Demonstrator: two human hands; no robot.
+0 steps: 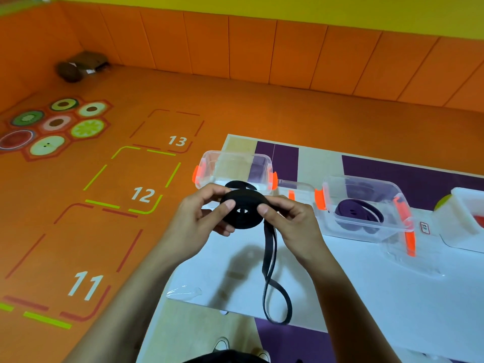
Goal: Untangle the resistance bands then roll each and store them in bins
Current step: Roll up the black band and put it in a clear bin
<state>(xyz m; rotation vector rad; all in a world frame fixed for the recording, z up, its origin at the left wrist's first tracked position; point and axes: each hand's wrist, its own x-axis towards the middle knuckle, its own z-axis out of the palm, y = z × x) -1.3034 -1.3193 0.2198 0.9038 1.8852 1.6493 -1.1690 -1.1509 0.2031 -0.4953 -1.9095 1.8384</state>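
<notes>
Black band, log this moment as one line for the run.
step: rolling | black band: mostly coiled, tail hanging loose | left hand: pinches coil | right hand: pinches coil | purple band: rolled, in clear bin

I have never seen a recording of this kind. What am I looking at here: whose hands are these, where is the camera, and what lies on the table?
There is no machine here. A person wears a camera on the head, so the single picture looks forward and down at that person's own hands. The left hand and the right hand pinch a black resistance band. Most of it is rolled into a flat coil, and its loose end hangs down in a loop toward the white table. Behind the hands stands a clear bin with orange latches. To its right, a second clear bin holds a rolled purple band. A white bin shows partly at the right edge.
</notes>
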